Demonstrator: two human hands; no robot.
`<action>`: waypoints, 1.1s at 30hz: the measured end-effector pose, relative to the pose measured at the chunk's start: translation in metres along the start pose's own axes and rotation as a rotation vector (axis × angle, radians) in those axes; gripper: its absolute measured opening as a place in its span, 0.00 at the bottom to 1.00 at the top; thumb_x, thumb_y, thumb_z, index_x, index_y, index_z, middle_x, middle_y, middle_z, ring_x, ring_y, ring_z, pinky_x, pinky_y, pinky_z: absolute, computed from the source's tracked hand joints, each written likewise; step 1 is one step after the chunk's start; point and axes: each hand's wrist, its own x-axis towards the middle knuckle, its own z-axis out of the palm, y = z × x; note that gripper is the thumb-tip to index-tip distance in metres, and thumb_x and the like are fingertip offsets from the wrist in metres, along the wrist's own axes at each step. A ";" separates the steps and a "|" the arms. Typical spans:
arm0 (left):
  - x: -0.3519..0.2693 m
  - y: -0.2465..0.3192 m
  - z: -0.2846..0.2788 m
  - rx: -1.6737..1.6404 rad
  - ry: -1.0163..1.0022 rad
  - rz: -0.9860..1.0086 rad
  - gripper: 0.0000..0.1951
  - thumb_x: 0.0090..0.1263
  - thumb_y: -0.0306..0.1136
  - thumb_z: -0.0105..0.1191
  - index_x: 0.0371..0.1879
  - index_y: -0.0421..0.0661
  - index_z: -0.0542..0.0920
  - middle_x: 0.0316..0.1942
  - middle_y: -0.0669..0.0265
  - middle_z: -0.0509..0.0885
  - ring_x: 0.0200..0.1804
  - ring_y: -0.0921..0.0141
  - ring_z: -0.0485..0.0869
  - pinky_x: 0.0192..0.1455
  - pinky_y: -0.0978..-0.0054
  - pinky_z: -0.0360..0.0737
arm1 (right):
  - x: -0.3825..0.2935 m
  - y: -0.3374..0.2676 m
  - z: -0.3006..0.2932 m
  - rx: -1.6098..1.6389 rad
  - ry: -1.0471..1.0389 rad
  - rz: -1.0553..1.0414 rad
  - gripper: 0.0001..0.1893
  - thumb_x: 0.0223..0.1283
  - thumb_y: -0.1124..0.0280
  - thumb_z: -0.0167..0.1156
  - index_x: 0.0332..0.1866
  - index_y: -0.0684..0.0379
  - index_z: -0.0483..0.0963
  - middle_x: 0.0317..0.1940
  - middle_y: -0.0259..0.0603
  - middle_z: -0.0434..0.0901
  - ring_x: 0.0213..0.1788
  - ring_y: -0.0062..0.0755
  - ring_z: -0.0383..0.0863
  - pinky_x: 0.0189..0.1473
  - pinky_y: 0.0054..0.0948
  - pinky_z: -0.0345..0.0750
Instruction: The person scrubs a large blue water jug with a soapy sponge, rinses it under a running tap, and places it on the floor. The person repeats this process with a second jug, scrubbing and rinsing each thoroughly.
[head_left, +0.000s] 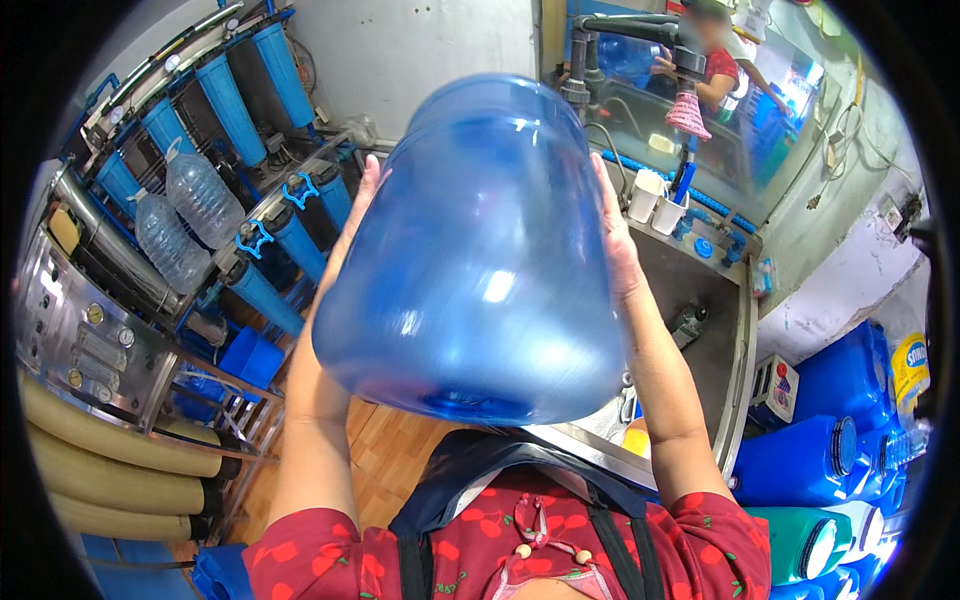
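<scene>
A large round jug of translucent blue plastic (480, 247) is held up in front of my chest, slightly blurred. Its wide end is nearest to me, and the narrower end points away. My left hand (367, 187) presses against its left side, with much of the palm behind the plastic. On the opposite side, my right hand (619, 251) lies along the wall, fingers pointing away from me. The jug hangs between both hands, close to the stainless steel sink (679, 281) at the right. Its far end is partly out of sight.
Blue filter housings (229, 109) on a rack and clear bottles (202, 199) stand left. A pipe with a pink-wrapped outlet (688, 116) overhangs the sink. Behind it, a glass pane (780, 150) reflects a person with a blue jug. Blue containers (799, 461) crowd the right.
</scene>
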 end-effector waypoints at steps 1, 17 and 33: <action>-0.009 0.005 0.000 0.139 0.078 0.009 0.40 0.70 0.70 0.39 0.67 0.46 0.69 0.54 0.56 0.81 0.51 0.63 0.83 0.55 0.62 0.80 | 0.004 -0.005 0.010 0.000 -0.003 -0.020 0.61 0.50 0.35 0.64 0.80 0.58 0.38 0.80 0.47 0.41 0.80 0.36 0.43 0.72 0.34 0.58; -0.113 0.039 0.006 0.393 0.167 0.323 0.63 0.50 0.84 0.44 0.76 0.42 0.53 0.70 0.47 0.64 0.71 0.55 0.66 0.73 0.57 0.63 | -0.044 -0.021 0.069 -0.258 -0.226 -0.303 0.87 0.18 0.43 0.85 0.77 0.53 0.20 0.79 0.57 0.32 0.81 0.51 0.37 0.78 0.45 0.42; -0.068 0.062 0.204 1.538 0.482 0.420 0.60 0.50 0.51 0.75 0.75 0.34 0.49 0.58 0.40 0.77 0.60 0.55 0.80 0.62 0.62 0.78 | -0.103 -0.033 0.083 -0.678 -0.218 -0.408 0.42 0.43 0.52 0.76 0.69 0.26 0.67 0.78 0.65 0.32 0.79 0.69 0.34 0.74 0.60 0.47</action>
